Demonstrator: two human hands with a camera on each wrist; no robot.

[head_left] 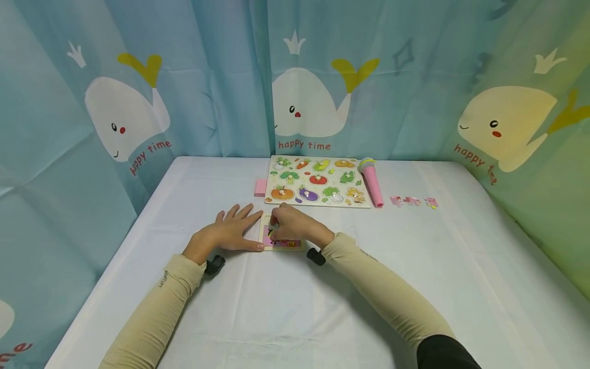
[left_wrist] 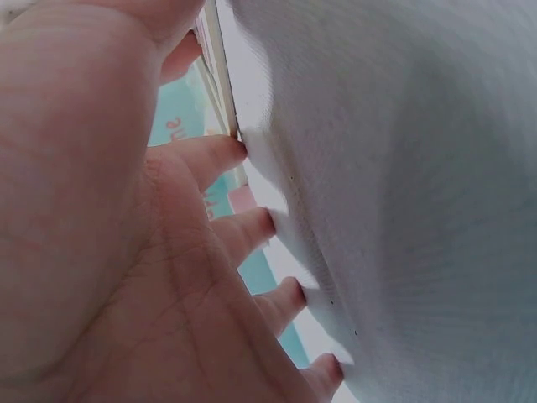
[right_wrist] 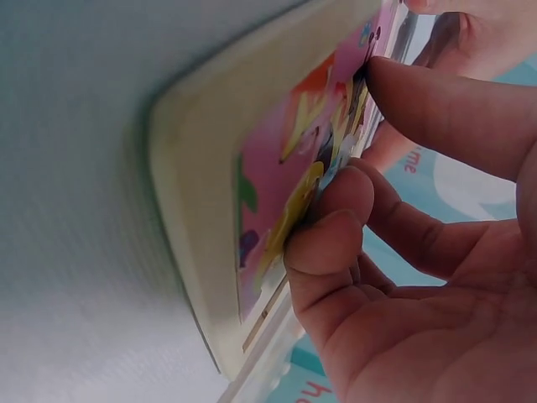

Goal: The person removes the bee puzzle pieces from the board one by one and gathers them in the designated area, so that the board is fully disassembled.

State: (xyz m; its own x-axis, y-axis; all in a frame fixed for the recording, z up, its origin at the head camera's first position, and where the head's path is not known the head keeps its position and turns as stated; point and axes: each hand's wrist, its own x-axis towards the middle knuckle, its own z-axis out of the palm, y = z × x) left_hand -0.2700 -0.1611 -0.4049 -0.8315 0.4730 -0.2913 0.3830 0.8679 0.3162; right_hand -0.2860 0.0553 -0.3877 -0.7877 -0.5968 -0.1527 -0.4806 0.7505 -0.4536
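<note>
A small jigsaw puzzle (head_left: 282,243) with a pink picture lies in a pale wooden frame (head_left: 301,246) on the table. My left hand (head_left: 232,232) is spread on the cloth, with the thumb and index finger against the frame's left side. In the left wrist view its fingers (left_wrist: 243,231) are straight and apart. Over the upper left of the picture, my right hand (head_left: 295,223) has its fingers curled and its thumb down on the puzzle. It pinches what looks like a jigsaw piece (right_wrist: 337,161), mostly hidden by the fingertips.
Behind the hands lies a vegetable peg board (head_left: 318,202), with a pink block (head_left: 260,187) at its left. Along its right edge is a pink toy microphone (head_left: 372,184). Several loose jigsaw pieces (head_left: 412,201) lie farther right. A whale-print curtain (head_left: 221,102) surrounds the table (head_left: 258,318).
</note>
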